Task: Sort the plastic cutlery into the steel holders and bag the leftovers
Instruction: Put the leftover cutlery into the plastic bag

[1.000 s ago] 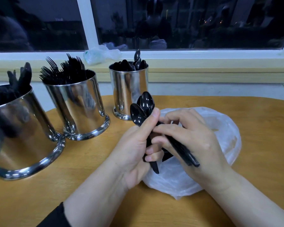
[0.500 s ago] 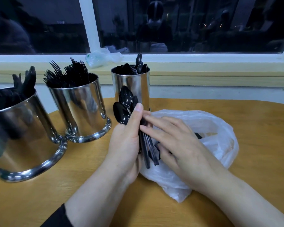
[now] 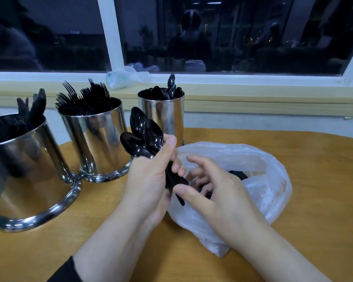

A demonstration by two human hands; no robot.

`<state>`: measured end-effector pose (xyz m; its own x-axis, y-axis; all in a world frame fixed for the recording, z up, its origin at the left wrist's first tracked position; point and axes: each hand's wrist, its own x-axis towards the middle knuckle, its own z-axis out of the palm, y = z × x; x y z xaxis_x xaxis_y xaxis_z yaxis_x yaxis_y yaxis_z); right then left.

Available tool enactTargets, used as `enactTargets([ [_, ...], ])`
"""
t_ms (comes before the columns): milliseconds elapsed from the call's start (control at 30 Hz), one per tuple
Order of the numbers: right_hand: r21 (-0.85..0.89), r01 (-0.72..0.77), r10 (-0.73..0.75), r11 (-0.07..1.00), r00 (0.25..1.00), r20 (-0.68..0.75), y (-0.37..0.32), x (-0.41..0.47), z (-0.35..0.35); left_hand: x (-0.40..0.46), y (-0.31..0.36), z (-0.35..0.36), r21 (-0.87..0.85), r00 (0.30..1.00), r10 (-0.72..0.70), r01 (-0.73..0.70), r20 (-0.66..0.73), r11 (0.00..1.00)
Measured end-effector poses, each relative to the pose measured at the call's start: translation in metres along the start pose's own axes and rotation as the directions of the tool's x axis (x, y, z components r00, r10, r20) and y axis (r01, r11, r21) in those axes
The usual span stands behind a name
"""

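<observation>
The left hand (image 3: 149,180) is gripping a bunch of black spoons (image 3: 143,137), bowls fanning upward just in front of the spoon holder (image 3: 161,117). The right hand (image 3: 216,192) is reaching into the mouth of the white plastic bag (image 3: 269,180) lying on the wooden table (image 3: 324,200), fingers loosely curled, possibly pinching some dark cutlery inside, though I can't quite tell. The fork holder (image 3: 94,139) and a third holder (image 3: 25,169) are standing to the left.
</observation>
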<state>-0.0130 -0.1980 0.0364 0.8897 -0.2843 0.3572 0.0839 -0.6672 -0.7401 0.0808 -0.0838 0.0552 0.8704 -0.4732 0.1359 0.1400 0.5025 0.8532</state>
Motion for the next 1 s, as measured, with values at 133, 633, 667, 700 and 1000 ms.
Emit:
enactTargets([
  [133,0.043,-0.009,0.01,0.999,1.0,-0.008,-0.003,-0.002,0.011,-0.001,-0.001,0.002,-0.067,1.0,0.024,-0.024,0.003,0.997],
  [633,-0.083,0.073,-0.075,0.994,0.997,-0.02,0.003,0.003,0.006,-0.003,-0.006,0.004,0.042,0.998,-0.032,0.03,0.048,0.999],
  [667,-0.075,0.077,-0.079,0.994,0.997,-0.022,0.004,0.003,0.006,-0.005,-0.007,0.005,0.048,0.996,-0.052,0.048,0.069,0.998],
  [700,-0.062,0.079,-0.081,0.995,0.997,-0.018,0.005,0.002,0.006,-0.006,-0.007,0.007,0.056,0.995,-0.059,0.055,0.079,0.997],
  [1000,-0.07,0.112,-0.108,0.991,0.993,0.055,0.009,0.003,-0.013,-0.003,0.012,-0.002,0.179,0.995,0.099,-0.092,-0.033,0.98],
])
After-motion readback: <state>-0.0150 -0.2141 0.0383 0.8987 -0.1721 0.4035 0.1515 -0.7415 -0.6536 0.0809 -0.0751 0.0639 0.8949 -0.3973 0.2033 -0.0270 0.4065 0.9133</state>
